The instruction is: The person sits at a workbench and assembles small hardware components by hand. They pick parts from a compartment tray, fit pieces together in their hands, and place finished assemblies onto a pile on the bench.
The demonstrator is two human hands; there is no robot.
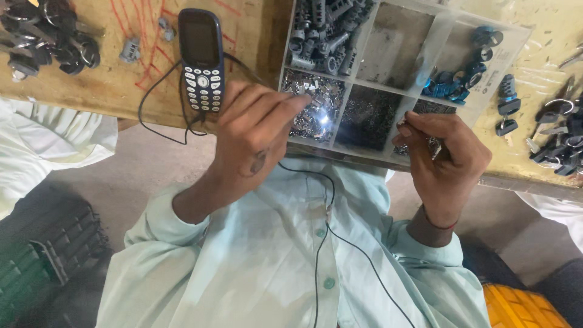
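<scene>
Your left hand [255, 136]: fingertips pinched in the tray [388, 91], over tiny metal bits [316, 100], the held piece hidden. Your right hand [446, 158]: curled at the tray's near edge, contents unclear.

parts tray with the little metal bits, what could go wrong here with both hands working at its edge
1. The clear parts tray juts past the workbench edge; a nudge from the left hand could tip it and spill the small metal pieces.
2. The right hand pinches a tiny part off the bench; if dropped, it may be lost below.
3. The black cable runs under the left hand to the phone and could snag.
</scene>
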